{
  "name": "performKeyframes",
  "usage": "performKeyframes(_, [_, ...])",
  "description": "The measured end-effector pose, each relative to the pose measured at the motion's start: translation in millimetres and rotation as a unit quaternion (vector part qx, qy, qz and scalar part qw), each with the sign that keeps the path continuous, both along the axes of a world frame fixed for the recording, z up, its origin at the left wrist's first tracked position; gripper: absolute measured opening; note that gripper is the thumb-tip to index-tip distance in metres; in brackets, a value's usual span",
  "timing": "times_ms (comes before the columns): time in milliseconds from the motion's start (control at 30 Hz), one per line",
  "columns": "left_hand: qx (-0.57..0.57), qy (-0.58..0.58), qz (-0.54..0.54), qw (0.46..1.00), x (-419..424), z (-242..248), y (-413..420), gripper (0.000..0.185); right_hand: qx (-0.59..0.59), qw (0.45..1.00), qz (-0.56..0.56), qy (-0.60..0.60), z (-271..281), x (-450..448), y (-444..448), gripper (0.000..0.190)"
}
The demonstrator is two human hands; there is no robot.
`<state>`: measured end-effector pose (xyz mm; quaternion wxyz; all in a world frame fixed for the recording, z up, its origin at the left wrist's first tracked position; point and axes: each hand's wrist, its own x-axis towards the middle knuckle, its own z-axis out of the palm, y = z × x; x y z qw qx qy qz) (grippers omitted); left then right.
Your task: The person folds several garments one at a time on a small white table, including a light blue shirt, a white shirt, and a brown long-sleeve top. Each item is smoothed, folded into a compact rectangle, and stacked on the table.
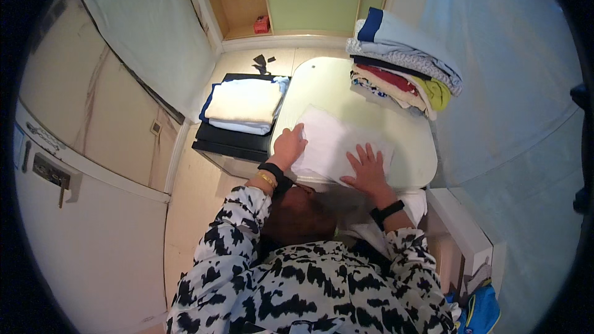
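Note:
A white cloth (327, 141) lies spread on a low pale table (320, 79) with rounded corners. My left hand (288, 146) rests at the cloth's left edge, its index finger and thumb apart. Lower on the right side, my right hand (370, 171) presses flat on the cloth with its fingers spread. Beyond it, at the table's far right, stands a tall pile of folded clothes (403, 65) in blue, grey, red and yellow-green.
Left of the table, a black-topped box (227, 141) carries a smaller stack of folded cloth (243, 99), cream on top. Black scraps (261, 62) lie on the floor behind it. A white door (102, 241) is at left. A blue bag (481, 308) sits at lower right.

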<state>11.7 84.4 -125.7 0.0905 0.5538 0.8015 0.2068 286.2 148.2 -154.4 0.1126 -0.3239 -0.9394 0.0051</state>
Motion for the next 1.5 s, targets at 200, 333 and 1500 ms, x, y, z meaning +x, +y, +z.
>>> performKeyframes(200, [0.048, -0.271, 0.025, 0.961, -37, -22, 4, 0.048, -0.019, 0.999, 0.044, -0.017, 16, -21, -37, 0.088])
performKeyframes(333, [0.044, -0.580, 0.124, 0.804, -32, 5, 12, 0.040, 0.022, 0.999, 0.028, -0.014, 6, -25, -32, 0.088])
performKeyframes(1500, [0.020, 0.162, -0.214, 0.963, 5, 16, -1, 0.014, 0.032, 0.998, -0.025, 0.038, 4, -31, 42, 0.033])
